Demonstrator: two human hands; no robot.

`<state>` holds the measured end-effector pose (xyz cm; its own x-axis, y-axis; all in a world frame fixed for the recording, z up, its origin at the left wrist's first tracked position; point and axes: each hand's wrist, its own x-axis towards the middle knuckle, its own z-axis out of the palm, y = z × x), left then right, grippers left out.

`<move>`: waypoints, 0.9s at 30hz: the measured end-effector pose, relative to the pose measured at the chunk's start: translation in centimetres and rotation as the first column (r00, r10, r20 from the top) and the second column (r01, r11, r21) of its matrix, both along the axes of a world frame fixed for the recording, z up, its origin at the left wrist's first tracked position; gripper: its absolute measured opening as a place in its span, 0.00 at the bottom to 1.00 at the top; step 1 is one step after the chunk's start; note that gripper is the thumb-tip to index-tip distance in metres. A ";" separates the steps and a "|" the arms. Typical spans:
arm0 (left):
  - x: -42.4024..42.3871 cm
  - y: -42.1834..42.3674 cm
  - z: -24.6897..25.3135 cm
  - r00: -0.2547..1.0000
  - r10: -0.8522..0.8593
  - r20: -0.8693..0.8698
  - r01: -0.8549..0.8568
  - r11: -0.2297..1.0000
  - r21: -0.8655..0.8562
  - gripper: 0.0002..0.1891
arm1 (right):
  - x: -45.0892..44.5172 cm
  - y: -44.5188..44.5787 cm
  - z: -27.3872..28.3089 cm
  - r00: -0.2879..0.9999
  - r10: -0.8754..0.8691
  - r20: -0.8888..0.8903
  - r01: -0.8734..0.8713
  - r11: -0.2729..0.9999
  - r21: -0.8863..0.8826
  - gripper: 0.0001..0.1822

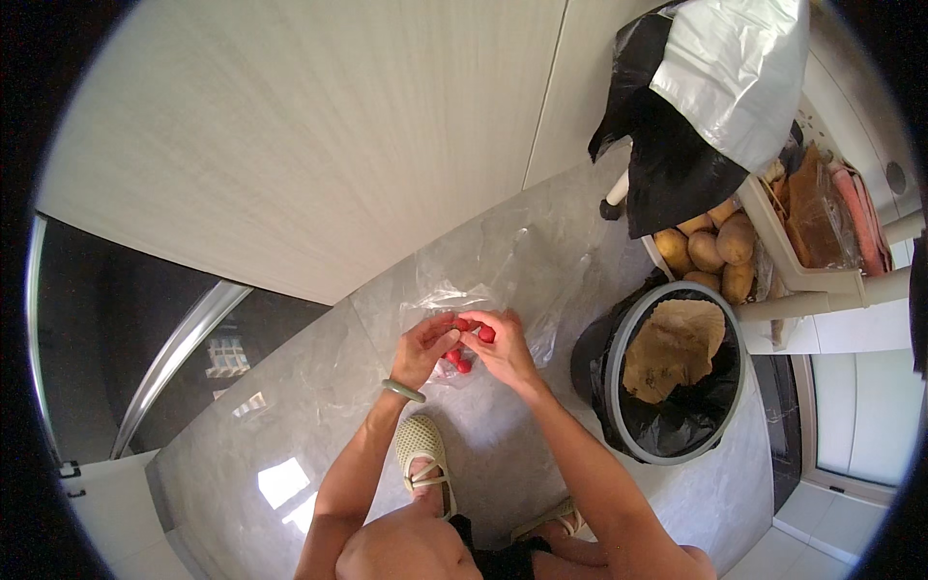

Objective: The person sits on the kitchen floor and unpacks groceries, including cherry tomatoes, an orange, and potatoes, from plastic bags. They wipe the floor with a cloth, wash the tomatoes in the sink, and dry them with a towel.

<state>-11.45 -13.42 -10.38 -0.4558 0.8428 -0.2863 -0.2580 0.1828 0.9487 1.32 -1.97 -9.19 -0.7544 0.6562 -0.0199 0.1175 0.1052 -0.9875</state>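
Note:
Both my hands meet at the middle of the view, above the grey floor. A small red round item (486, 334), too small to name surely, is held in my right hand (502, 348). The fingers of my left hand (428, 346) close around another red item (461, 324), and the thumb and fingertips of both hands touch there. More red pieces (462, 365) lie just below the fingers in a clear plastic bag (536, 290) spread on the floor. A green bangle (404, 391) circles my left wrist.
At right stands a grey-rimmed bin (615, 377) with a black liner and brown paper (674, 348) inside. Behind it, potatoes (705, 251) fill a container beside a beige rack (790, 272). Black and silver plastic (732, 80) hangs above. Pale cabinet panels (304, 130) bound the floor.

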 end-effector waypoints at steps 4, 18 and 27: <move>-0.1 0.0 0.9 0.988 -0.010 -0.152 -0.001 0.998 -0.068 0.13 | 0.0 0.2 -0.2 0.998 0.015 0.057 -0.028 0.972 0.233 0.15; 3.5 2.3 8.2 0.780 0.111 -0.615 -0.126 0.992 0.020 0.04 | 0.3 -1.4 -4.6 0.990 0.020 0.139 -0.067 0.938 0.340 0.16; 12.4 6.0 13.9 0.733 -0.092 -0.674 0.489 0.761 0.427 0.16 | -0.5 -3.5 -4.8 0.924 -0.179 0.337 0.054 0.936 0.348 0.10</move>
